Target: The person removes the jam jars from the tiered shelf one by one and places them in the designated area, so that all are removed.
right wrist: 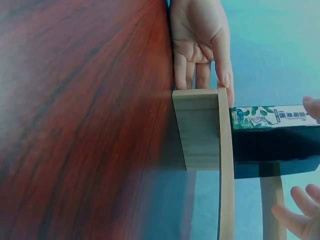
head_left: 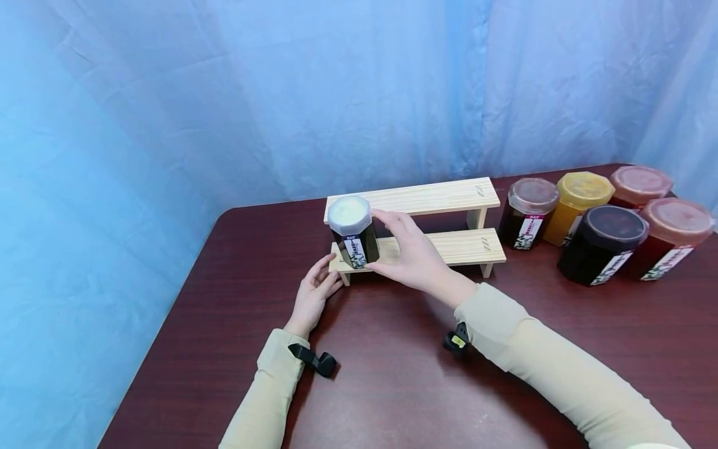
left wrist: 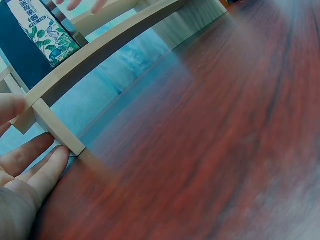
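Observation:
A dark jar (head_left: 359, 245) with a whitish lid and a printed label stands upright on the left end of the lower wooden shelf (head_left: 449, 247). My right hand (head_left: 412, 252) is spread around its right side, thumb near the base and a finger by the lid. In the right wrist view, a gap shows between the jar (right wrist: 275, 150) and the fingers (right wrist: 297, 215). My left hand (head_left: 314, 296) touches the left end of the lower shelf. Its fairly straight fingers lie against the shelf leg (left wrist: 60, 129), with the thumb at the board's end.
Behind stands a higher wooden shelf (head_left: 426, 196). Right of the shelves are a purple-labelled jar (head_left: 527, 215), a yellow jar (head_left: 578, 199), a black-lidded jar (head_left: 603, 243) and two reddish jars (head_left: 673, 231). A blue curtain (head_left: 336, 93) hangs behind the dark red table (head_left: 404, 386).

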A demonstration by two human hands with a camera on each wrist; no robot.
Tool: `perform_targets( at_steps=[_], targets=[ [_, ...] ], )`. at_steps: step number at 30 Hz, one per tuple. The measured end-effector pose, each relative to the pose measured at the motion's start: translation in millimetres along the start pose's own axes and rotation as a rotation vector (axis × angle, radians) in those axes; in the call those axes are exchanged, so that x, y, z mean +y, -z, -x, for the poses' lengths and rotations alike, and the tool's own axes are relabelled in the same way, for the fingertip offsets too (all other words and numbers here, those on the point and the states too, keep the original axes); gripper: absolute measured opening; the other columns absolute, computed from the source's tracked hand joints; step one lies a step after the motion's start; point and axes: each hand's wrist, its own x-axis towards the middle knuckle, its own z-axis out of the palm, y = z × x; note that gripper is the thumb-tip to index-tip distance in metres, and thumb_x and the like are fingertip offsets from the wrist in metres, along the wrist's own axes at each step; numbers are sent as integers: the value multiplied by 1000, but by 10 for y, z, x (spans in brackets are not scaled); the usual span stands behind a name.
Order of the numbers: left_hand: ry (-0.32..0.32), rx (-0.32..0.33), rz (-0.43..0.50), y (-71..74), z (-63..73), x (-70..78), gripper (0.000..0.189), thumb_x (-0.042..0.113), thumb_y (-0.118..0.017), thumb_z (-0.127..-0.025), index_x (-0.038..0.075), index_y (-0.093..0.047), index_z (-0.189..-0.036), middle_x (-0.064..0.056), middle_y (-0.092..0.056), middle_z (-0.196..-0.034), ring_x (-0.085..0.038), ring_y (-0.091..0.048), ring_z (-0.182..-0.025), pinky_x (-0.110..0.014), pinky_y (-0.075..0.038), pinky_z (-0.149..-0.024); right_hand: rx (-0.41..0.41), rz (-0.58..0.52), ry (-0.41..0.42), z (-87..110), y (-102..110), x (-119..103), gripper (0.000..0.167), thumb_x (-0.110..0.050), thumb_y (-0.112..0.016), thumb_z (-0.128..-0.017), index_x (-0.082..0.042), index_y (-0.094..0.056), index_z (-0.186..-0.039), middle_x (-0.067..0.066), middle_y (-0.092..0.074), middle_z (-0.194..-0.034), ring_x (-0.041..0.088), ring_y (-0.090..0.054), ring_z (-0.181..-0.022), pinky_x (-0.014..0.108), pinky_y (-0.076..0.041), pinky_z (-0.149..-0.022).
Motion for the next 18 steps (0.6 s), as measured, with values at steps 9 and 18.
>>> perform_targets(
  at_steps=[9, 18],
  targets=[
    [-8, -8, 18, -5, -11, -8, 45, 0, -46, -97, 2, -39, -142, -26, -50, -128, -5, -60, -100, -25, -51, -87, -37, 9, -26, -74, -86, -12, 88, -25, -83, -72, -18, -35, -145, 18, -41, -135, 31, -46, -122, 48, -42, -100],
    [-4, 1, 9, -10, 3, 4, 45, 0, -46, -97, 2, -39, -142, -25, -51, -128, -4, -60, -99, -25, -51, -87, -24, -24, 11, -95, -202, 49, 90, -19, -84, -71, -17, -29, -143, 19, -44, -130, 30, -45, -121, 47, -41, -101]
  ],
)
